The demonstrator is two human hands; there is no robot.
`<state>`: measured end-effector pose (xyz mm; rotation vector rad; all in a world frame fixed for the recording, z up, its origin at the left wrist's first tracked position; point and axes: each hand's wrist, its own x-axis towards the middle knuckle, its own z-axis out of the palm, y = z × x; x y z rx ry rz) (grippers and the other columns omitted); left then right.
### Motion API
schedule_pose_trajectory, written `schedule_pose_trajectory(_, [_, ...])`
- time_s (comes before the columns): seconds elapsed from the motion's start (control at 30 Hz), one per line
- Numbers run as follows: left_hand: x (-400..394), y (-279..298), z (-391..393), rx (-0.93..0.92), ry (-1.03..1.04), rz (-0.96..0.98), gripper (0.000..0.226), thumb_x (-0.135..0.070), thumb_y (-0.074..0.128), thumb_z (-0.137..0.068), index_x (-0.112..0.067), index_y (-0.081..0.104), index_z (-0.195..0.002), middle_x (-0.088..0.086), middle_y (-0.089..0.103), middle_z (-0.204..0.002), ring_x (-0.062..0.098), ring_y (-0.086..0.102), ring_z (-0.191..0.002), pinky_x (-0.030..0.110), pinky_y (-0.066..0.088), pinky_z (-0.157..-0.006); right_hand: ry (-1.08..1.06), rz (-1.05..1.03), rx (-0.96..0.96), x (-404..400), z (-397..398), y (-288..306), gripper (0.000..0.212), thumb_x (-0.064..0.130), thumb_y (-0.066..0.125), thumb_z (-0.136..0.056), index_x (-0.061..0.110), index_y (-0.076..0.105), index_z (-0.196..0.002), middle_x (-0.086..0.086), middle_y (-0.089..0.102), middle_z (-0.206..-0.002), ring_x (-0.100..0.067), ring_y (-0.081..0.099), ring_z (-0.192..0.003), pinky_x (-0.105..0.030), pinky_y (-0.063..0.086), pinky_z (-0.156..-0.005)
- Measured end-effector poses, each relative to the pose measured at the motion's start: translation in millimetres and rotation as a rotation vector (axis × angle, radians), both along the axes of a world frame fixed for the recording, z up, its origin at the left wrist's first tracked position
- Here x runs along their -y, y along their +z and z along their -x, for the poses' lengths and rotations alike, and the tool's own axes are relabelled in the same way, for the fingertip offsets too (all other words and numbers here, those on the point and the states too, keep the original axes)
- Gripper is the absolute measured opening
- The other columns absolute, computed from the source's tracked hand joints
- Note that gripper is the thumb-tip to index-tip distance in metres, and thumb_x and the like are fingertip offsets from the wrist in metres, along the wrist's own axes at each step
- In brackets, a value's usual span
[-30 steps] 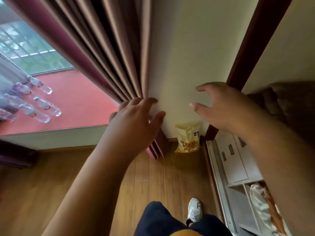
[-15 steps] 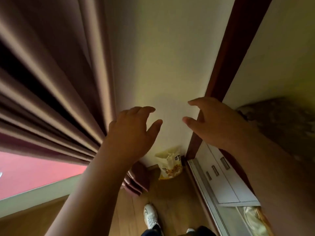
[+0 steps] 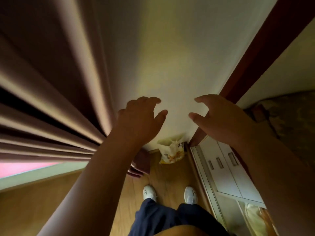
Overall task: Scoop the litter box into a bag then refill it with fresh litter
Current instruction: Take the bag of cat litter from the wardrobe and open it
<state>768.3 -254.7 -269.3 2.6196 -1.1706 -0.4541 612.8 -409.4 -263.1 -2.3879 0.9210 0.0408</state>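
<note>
A yellow and white bag (image 3: 172, 152), printed with a picture, stands on the wooden floor against the pale wall in the corner. My left hand (image 3: 141, 120) and my right hand (image 3: 219, 116) reach out in front of me above the bag, palms down, fingers spread and loosely bent. Neither hand holds or touches anything. No litter box or scoop is in view.
Dusky pink curtains (image 3: 51, 99) hang at the left, their hem (image 3: 138, 166) near the bag. A dark red door frame (image 3: 252, 65) rises at the right. A white cabinet with recessed handles (image 3: 221, 166) runs along the right. My white shoes (image 3: 150, 193) stand on the floor.
I have stepped closer to the corner. The window and bottles have dropped out of view, both shoes now show, and the bag sits nearer beneath my hands.
</note>
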Motion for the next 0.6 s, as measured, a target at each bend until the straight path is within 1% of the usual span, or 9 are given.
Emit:
schedule_pose_trajectory(0.07, [0, -17, 3, -0.028, 0.062, -0.019, 0.051, -0.059, 0.044, -0.100, -0.037, 0.047, -0.146, -0.007, 0.052, -0.148, 0.023, 0.045, -0.136, 0.053, 0.040, -0.111, 0.049, -0.009, -0.024, 10, -6, -16, 0.057, 0.052, 0.057, -0.096, 0.032, 0.042, -0.147, 0.007, 0.040, -0.153, -0.014, 0.054, -0.123, -0.029, 0.038, -0.094])
schedule_pose_trajectory(0.13, [2, -38, 5, -0.048, 0.115, -0.049, 0.049, -0.057, 0.045, -0.101, -0.037, 0.047, -0.146, -0.006, 0.050, -0.149, 0.023, 0.045, -0.136, 0.052, 0.040, -0.111, 0.098, -0.014, -0.063, 17, -11, -35, 0.058, 0.051, 0.057, -0.096, 0.031, 0.042, -0.148, 0.005, 0.039, -0.155, -0.017, 0.049, -0.131, -0.033, 0.039, -0.100])
schedule_pose_trajectory(0.2, [4, -64, 7, -0.066, 0.147, -0.064, 0.049, -0.056, 0.046, -0.101, -0.035, 0.048, -0.145, -0.004, 0.049, -0.150, 0.023, 0.045, -0.136, 0.051, 0.040, -0.111, 0.143, -0.032, -0.101, 24, -17, -57, 0.058, 0.049, 0.058, -0.096, 0.028, 0.042, -0.148, 0.002, 0.039, -0.155, -0.020, 0.046, -0.135, -0.035, 0.039, -0.104])
schedule_pose_trajectory(0.27, [8, -95, 7, -0.102, 0.181, -0.080, 0.047, -0.054, 0.048, -0.101, -0.035, 0.049, -0.145, -0.004, 0.047, -0.151, 0.024, 0.044, -0.137, 0.048, 0.039, -0.111, 0.174, -0.045, -0.130, 30, -23, -86, 0.058, 0.047, 0.058, -0.097, 0.027, 0.042, -0.148, 0.001, 0.039, -0.155, -0.021, 0.046, -0.135, -0.034, 0.039, -0.103])
schedule_pose_trajectory(0.4, [19, -164, 3, -0.177, 0.183, -0.142, 0.047, -0.048, 0.054, -0.100, -0.032, 0.051, -0.144, 0.000, 0.044, -0.154, 0.027, 0.042, -0.140, 0.048, 0.039, -0.112, 0.198, -0.116, -0.204, 43, -36, -159, 0.061, 0.043, 0.061, -0.095, 0.024, 0.040, -0.149, -0.002, 0.037, -0.155, -0.023, 0.050, -0.130, -0.035, 0.042, -0.101])
schedule_pose_trajectory(0.5, [23, -223, -4, -0.236, 0.164, -0.201, 0.048, -0.044, 0.056, -0.100, -0.029, 0.050, -0.145, 0.006, 0.043, -0.154, 0.032, 0.044, -0.138, 0.047, 0.039, -0.112, 0.211, -0.193, -0.295, 48, -45, -223, 0.068, 0.039, 0.066, -0.094, 0.021, 0.036, -0.153, -0.006, 0.035, -0.157, -0.025, 0.046, -0.136, -0.033, 0.039, -0.102])
schedule_pose_trajectory(0.6, [25, -284, -10, -0.289, 0.175, -0.257, 0.050, -0.042, 0.057, -0.099, -0.030, 0.049, -0.146, 0.008, 0.042, -0.154, 0.035, 0.045, -0.137, 0.050, 0.041, -0.112, 0.215, -0.214, -0.330, 50, -56, -287, 0.072, 0.033, 0.068, -0.092, 0.021, 0.034, -0.154, -0.007, 0.037, -0.157, -0.026, 0.047, -0.135, -0.031, 0.041, -0.098])
